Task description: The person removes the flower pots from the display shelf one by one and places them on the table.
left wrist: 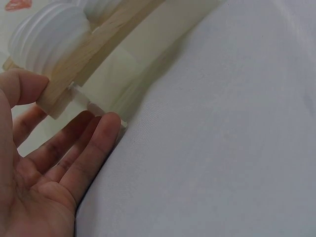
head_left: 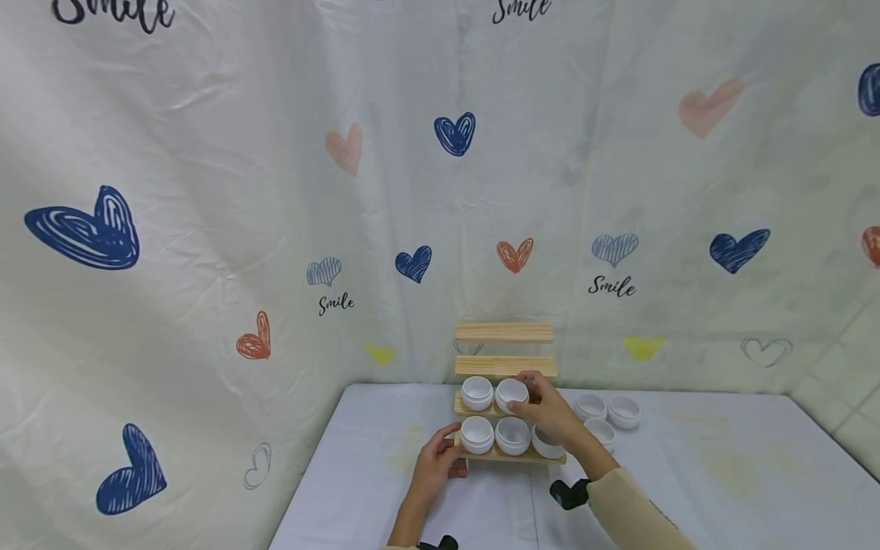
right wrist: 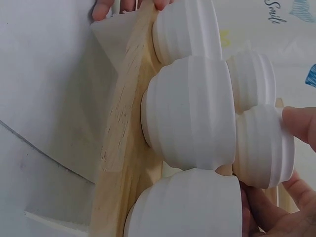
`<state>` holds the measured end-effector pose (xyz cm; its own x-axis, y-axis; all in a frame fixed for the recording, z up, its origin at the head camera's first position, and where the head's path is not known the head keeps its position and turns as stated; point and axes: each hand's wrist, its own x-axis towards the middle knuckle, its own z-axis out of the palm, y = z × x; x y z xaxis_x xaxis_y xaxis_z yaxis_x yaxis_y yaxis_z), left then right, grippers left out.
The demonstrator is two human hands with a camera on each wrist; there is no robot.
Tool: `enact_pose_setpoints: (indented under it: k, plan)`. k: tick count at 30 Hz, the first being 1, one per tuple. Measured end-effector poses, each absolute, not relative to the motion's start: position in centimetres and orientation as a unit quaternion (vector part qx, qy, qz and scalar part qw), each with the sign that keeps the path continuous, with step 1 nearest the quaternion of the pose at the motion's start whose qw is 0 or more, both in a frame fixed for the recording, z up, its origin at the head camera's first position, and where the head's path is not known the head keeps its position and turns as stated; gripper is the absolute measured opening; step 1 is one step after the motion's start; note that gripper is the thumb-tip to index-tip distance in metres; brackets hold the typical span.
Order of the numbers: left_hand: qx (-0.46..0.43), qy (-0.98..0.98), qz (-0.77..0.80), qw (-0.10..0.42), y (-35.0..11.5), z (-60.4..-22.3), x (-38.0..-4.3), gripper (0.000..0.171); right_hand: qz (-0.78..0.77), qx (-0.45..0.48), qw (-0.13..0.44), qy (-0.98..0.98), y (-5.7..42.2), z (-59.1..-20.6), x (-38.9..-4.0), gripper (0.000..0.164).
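A tiered stand with wooden shelves (head_left: 505, 365) and clear supports bears small white cups. Three stand on the lowest shelf, among them a middle front cup (head_left: 512, 437), and two on the shelf behind. My right hand (head_left: 553, 412) grips the right-hand white cup (head_left: 512, 393) of that second row, thumb at its near rim and fingers around the far side, as the right wrist view shows. At the stand's left end, my left hand (head_left: 431, 463) holds the lowest shelf (left wrist: 66, 91). Its thumb is on the board's end, and its other fingers reach below by the clear support (left wrist: 86, 101).
Three more white cups, one of them at the back right (head_left: 624, 412), stand on the white-covered table (head_left: 687, 489) right of the stand. Close behind the stand hangs a white curtain (head_left: 412, 198) printed with hearts. The two upper shelves bear no cups.
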<state>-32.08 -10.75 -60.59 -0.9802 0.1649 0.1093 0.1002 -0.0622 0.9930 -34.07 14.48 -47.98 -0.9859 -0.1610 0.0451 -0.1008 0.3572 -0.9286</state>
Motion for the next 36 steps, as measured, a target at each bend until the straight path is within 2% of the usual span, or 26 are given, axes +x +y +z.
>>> enact_pose_setpoints:
  k: [11, 36]
  plan:
    - [0.09, 0.688, 0.72, 0.023, -10.7, -60.38, -31.99, 0.047, -0.566, -0.09, 0.031, 0.819, 14.68, -48.04, -34.13, 0.055]
    - [0.082, 0.686, 0.723, 0.021, -10.49, -60.14, -31.83, 0.047, -0.548, -0.036, 0.015, 0.836, 15.33, -47.81, -33.71, 0.057]
